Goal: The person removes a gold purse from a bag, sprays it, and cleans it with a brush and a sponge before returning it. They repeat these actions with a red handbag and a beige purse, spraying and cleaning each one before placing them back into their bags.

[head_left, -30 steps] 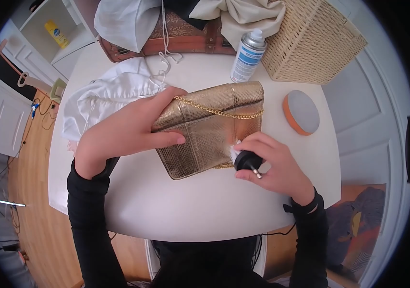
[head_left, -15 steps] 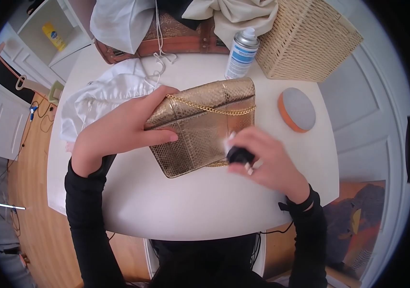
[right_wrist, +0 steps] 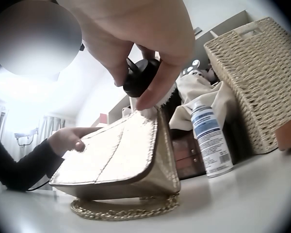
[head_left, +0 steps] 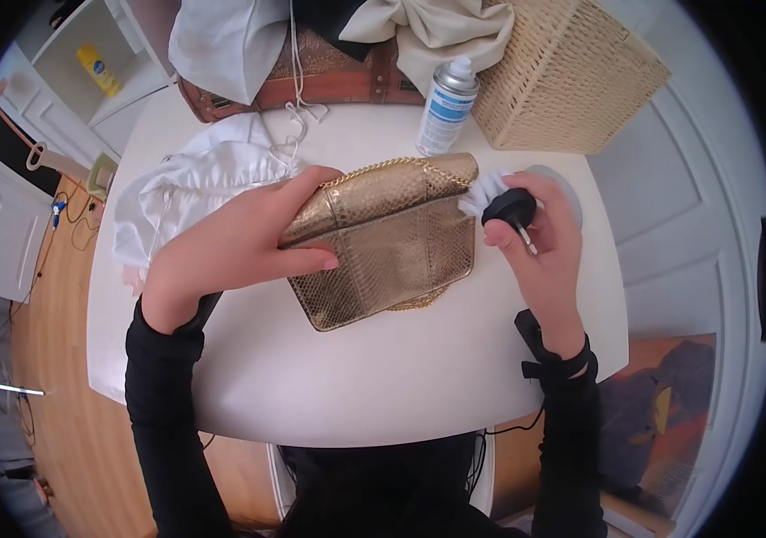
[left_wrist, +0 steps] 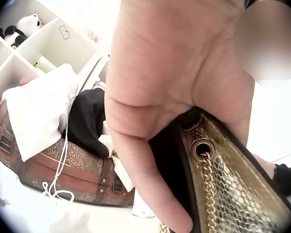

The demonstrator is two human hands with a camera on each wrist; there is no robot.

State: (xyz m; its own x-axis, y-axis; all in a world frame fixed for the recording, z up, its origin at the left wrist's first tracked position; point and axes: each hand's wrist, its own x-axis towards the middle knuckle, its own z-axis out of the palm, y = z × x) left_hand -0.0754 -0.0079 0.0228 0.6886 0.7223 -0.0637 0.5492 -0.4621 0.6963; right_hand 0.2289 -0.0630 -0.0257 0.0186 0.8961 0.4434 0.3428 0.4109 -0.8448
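My left hand point(head_left: 239, 233) grips the left side of a gold snakeskin-patterned handbag point(head_left: 392, 255), thumb on its front and fingers behind. A gold chain strap point(head_left: 374, 168) runs over the bag's top, and more chain hangs below it in the right wrist view. Between the thumb and fingers of my right hand point(head_left: 552, 242) is a round brush point(head_left: 509, 209) with a black base, white bristles and a metal shank. Its bristles point at the bag's upper right corner, right at the edge. In the left wrist view, a metal eyelet point(left_wrist: 202, 149) with chain shows on the bag's side.
A spray can point(head_left: 448, 108) stands behind the bag, with a woven basket point(head_left: 571, 81) to its right. A round orange-and-grey tin is mostly hidden behind my right hand. White satin cloth point(head_left: 195, 184) lies at the left; a brown suitcase point(head_left: 338, 76) draped with cloths stands at the back.
The brush in my right hand has moved up and outward from the bag's lower right front to its upper right corner. My left hand keeps its hold; the chain now lies higher along the top.
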